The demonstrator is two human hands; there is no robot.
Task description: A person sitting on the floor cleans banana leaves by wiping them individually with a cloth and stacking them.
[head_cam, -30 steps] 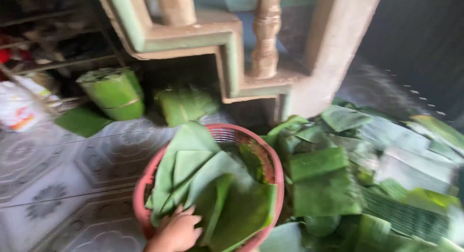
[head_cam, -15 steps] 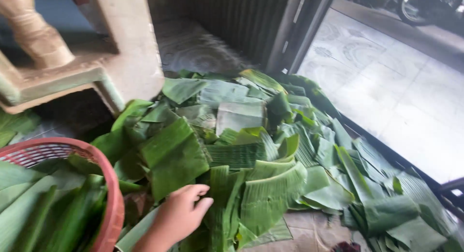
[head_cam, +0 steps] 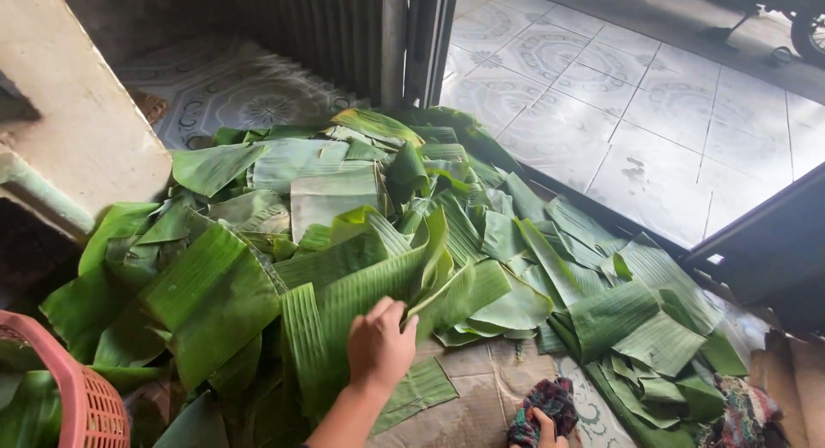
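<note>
Banana leaves [head_cam: 361, 276], looking light, limp and easily torn, are lying heaped on the floor, the left hand [head_cam: 378, 345] pressing flat on one while the right hand [head_cam: 541, 424] is clutching a dark cloth [head_cam: 546, 405].

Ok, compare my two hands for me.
The left hand lies on a banana leaf, fingers at its edge; the right hand is closed on a dark patterned cloth. The left hand shows whole, while the right hand is cut off by the picture's bottom edge. Both are bare.
</note>
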